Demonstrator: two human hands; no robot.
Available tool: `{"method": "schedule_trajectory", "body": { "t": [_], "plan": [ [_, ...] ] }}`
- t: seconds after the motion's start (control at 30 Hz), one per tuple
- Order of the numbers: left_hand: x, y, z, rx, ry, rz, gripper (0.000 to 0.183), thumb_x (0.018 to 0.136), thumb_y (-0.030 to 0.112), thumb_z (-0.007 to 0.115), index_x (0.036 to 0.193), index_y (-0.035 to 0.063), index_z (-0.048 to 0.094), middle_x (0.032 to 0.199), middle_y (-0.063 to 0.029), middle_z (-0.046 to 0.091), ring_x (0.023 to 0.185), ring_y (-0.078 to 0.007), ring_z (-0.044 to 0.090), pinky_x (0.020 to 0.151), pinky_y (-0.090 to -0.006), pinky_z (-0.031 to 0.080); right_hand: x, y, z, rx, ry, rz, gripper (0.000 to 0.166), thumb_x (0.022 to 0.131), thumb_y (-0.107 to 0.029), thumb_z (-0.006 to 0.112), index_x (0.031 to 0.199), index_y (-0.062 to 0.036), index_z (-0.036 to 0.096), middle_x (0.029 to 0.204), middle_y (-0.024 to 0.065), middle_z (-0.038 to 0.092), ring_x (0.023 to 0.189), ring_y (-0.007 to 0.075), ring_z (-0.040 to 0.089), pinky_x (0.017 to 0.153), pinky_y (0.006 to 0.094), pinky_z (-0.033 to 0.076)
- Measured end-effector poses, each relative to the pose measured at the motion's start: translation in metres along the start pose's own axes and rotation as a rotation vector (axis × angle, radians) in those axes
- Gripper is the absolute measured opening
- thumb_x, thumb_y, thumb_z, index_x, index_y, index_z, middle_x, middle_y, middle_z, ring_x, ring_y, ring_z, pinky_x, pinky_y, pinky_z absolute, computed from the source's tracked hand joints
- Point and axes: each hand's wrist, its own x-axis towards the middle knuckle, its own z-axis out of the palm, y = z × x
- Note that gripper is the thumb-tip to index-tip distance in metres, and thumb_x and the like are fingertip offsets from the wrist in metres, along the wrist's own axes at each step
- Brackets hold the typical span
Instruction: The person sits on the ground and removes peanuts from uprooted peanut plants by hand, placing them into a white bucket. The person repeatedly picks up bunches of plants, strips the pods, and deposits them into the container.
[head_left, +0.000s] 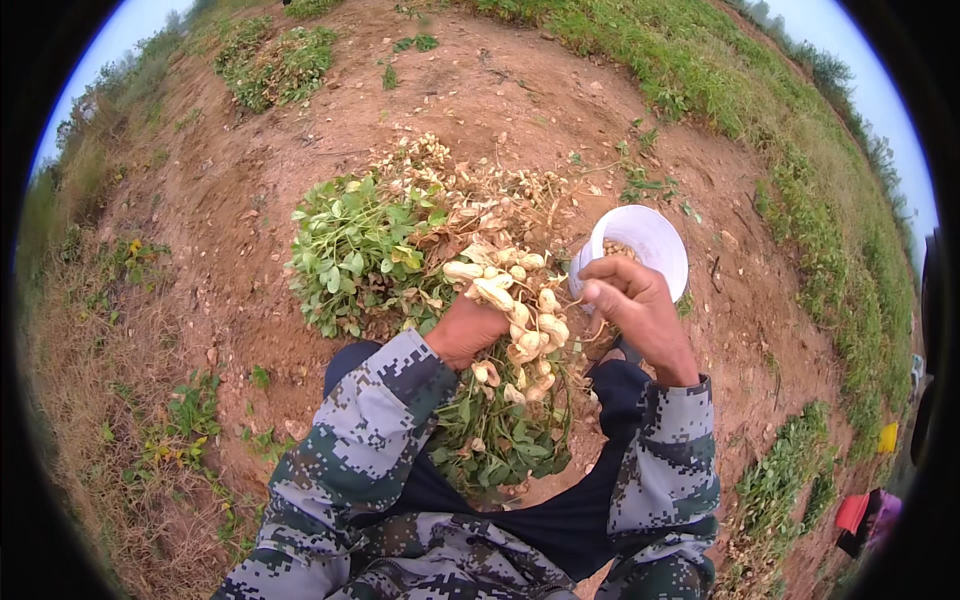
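My left hand (471, 330) is closed around the base of an uprooted peanut plant. A cluster of pale peanut pods (536, 322) fans out beside and above its fingers, and the plant's green leaves (502, 450) hang down between my knees. To the right of the pods is my right hand (637, 311), thumb and forefinger close together near thin root strands. Whether it pinches a strand, I cannot tell. Just beyond that hand is a white plastic bucket (660, 244), partly covered by the fingers. Some peanuts (619, 250) show inside it.
A heap of peanut plants with green leaves (349, 255) and dry roots and pods (487, 195) lies ahead. Another heap (277, 67) sits farther off at upper left, and more plants (787, 480) lie at lower right. Green crop rows (720, 90) border the bare soil. A red object (852, 513) is at far right.
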Motion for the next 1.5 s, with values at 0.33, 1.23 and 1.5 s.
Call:
{"method": "schedule_trajectory", "body": {
  "t": [0.33,1.23,1.5],
  "plan": [
    [0.002,0.013,0.01,-0.064,0.07,-0.096,0.035,0.089,0.002,0.072,0.124,0.001,0.066,0.115,-0.0073,0.073,0.099,-0.0165,0.07,0.085,-0.0338,0.059,-0.013,-0.006,0.042,-0.534,0.058,-0.341,0.068,0.076,-0.049,0.088,0.115,-0.0011,0.06,0.1,0.0122,0.066,0.086,0.0275,0.07,0.073,0.0391,0.055],
    [0.014,-0.017,0.012,0.439,0.017,0.085,0.036,0.078,0.002,0.078,0.113,0.0037,0.071,0.105,-0.006,0.076,0.095,-0.015,0.07,0.081,-0.0328,0.056,-0.019,0.012,0.033,-0.866,-0.045,-0.304,0.022,0.092,-0.014,0.062,0.102,-0.0021,0.046,0.083,0.0253,0.066,0.081,0.0486,0.065,0.068,0.0573,0.049],
    [0.015,-0.023,0.007,0.826,0.103,0.103,0.047,0.077,0.025,0.084,0.113,-0.0001,0.068,0.107,-0.0184,0.074,0.1,-0.0327,0.073,0.085,-0.0413,0.057,-0.012,0.031,0.037,-1.163,0.023,-0.34,0.019,0.089,-0.014,0.064,0.094,-0.0029,0.05,0.077,0.0207,0.065,0.069,0.041,0.067,0.062,0.0519,0.051]
  ]
}}
